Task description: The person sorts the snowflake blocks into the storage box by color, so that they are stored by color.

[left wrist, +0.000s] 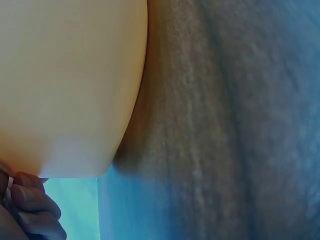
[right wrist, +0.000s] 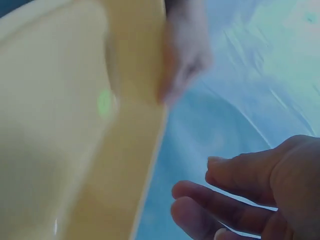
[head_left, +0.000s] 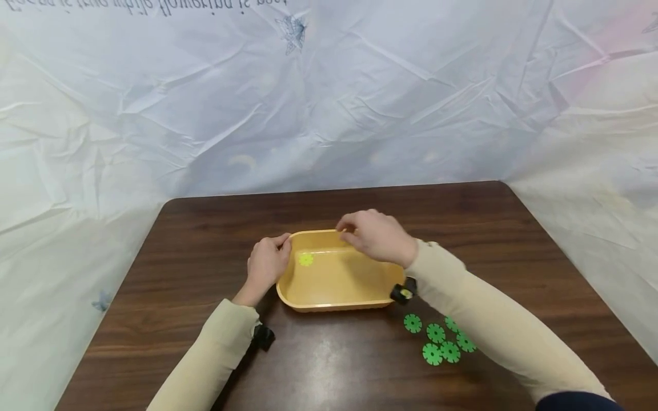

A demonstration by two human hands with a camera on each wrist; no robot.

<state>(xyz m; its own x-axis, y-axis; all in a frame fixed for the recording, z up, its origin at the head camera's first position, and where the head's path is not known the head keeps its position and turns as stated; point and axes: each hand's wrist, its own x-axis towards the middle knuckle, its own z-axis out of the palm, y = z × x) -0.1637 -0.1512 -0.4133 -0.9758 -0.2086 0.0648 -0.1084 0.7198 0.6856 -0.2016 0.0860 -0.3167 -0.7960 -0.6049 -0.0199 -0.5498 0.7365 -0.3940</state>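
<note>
A shallow yellow plastic tray [head_left: 329, 285] sits on the table. Inside it, near the far left corner, lies one yellow-green notched disc [head_left: 305, 260], like a snowflake building piece. My left hand [head_left: 268, 261] grips the tray's left rim between thumb and fingers; in the left wrist view its curled fingers [left wrist: 35, 200] show at the tray's edge. Over the far part of the tray hovers my right hand [head_left: 377, 235]. Its thumb and fingers [right wrist: 235, 175] are apart and loosely bent in the right wrist view, with nothing between them.
Several green notched discs [head_left: 435, 333] lie flat on the dark wooden table [head_left: 329, 365], at the near right, partly covered by the right sleeve [head_left: 493, 314]. A pale wrinkled sheet [head_left: 329, 114] hangs behind the table and along its sides.
</note>
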